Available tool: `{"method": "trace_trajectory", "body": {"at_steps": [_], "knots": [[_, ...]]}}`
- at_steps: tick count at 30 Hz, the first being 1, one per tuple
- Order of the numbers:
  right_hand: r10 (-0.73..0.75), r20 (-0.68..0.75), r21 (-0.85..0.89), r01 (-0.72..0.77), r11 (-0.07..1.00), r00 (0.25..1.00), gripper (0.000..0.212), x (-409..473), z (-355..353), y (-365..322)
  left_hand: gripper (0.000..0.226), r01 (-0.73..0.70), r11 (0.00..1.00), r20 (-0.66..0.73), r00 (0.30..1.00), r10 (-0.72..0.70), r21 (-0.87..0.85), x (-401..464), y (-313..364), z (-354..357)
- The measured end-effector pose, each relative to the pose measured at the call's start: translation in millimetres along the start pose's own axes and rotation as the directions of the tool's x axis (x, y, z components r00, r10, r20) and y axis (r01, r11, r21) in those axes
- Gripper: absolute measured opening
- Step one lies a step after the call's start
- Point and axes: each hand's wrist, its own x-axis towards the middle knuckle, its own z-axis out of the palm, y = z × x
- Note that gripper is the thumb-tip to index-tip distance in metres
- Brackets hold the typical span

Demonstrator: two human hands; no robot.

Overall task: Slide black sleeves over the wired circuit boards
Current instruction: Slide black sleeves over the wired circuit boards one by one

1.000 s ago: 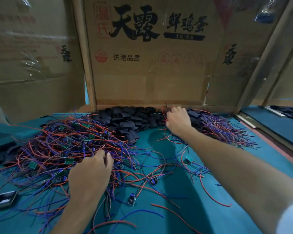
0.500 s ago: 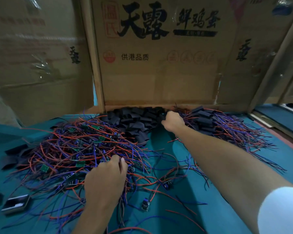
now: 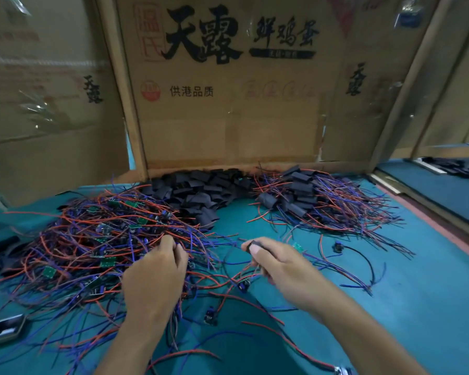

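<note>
A big tangle of red and blue wired circuit boards point(image 3: 92, 239) with small green boards covers the left of the teal table. My left hand point(image 3: 157, 277) lies on its near edge, fingers curled into the wires. My right hand point(image 3: 276, 263) is beside it to the right and pinches a black sleeve point(image 3: 252, 244) between thumb and fingers. A heap of loose black sleeves point(image 3: 198, 193) lies at the back by the cardboard. To the right sits a pile of sleeved boards point(image 3: 309, 201) with wires fanning out.
Cardboard box walls point(image 3: 228, 104) close off the back and left. A small dark metal-edged device point(image 3: 3, 328) lies at the near left. A single black-wired part point(image 3: 339, 247) rests on the teal table point(image 3: 390, 307). A wooden rail point(image 3: 431, 212) borders the right side.
My right hand has come back from the sleeve heap at the rear to the near middle, now holding a black sleeve. My left hand stays in the wire tangle.
</note>
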Motion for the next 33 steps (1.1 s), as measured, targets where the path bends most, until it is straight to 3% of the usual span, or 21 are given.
{"method": "trace_trajectory", "body": {"at_steps": [3,6,8,9,11,13,16,18,23,26,29,31,33], "knots": [[-0.056,-0.136,-0.152,0.035,0.988,0.989,0.019,-7,-8,10,0.024,-0.023,0.998,-0.105,0.994,0.028,0.051,14,2,-6],[-0.246,-0.145,-0.528,0.136,0.838,0.958,0.036,-5,-6,18,0.018,-0.016,0.982,-0.098,0.995,0.035,0.186,68,-15,-12],[-0.347,-0.071,-0.641,0.224,0.734,0.935,0.044,-4,0,23,0.01,-0.021,0.943,0.037,0.999,0.009,0.331,105,-37,-13],[-0.376,-0.054,-0.652,0.253,0.715,0.925,0.044,-3,3,24,0.017,-0.05,0.922,0.147,0.989,-0.007,0.384,121,-47,-10],[-0.401,-0.065,-0.66,0.262,0.704,0.914,0.044,-1,4,26,0.03,-0.113,0.918,0.428,0.901,-0.066,0.38,143,-60,-6],[-0.407,-0.089,-0.661,0.251,0.707,0.909,0.043,1,3,28,0.031,-0.191,0.902,0.535,0.843,-0.05,0.386,154,-65,0],[-0.401,-0.106,-0.659,0.238,0.714,0.91,0.042,3,1,29,0.005,-0.321,0.814,0.424,0.9,0.103,0.484,155,-64,9],[-0.398,-0.105,-0.657,0.237,0.716,0.912,0.042,4,2,30,0.016,-0.358,0.759,0.376,0.913,0.16,0.545,155,-61,12],[-0.399,-0.111,-0.654,0.236,0.718,0.91,0.043,2,1,31,0.02,-0.414,0.762,0.445,0.876,0.185,0.498,151,-57,8],[-0.412,-0.119,-0.648,0.244,0.722,0.903,0.041,4,1,32,0.022,-0.428,0.742,0.36,0.894,0.265,0.516,152,-49,-9],[-0.406,-0.132,-0.637,0.236,0.734,0.904,0.041,6,1,35,0.024,-0.401,0.844,0.232,0.913,0.335,0.357,149,-34,-35],[-0.404,-0.16,-0.624,0.225,0.749,0.901,0.041,6,1,36,0.021,-0.344,0.939,0.108,0.933,0.342,0.005,138,-20,-55],[-0.386,-0.2,-0.579,0.21,0.788,0.901,0.041,6,-1,35,0.02,-0.251,0.92,0.036,0.961,0.274,-0.3,120,-3,-75]]}}
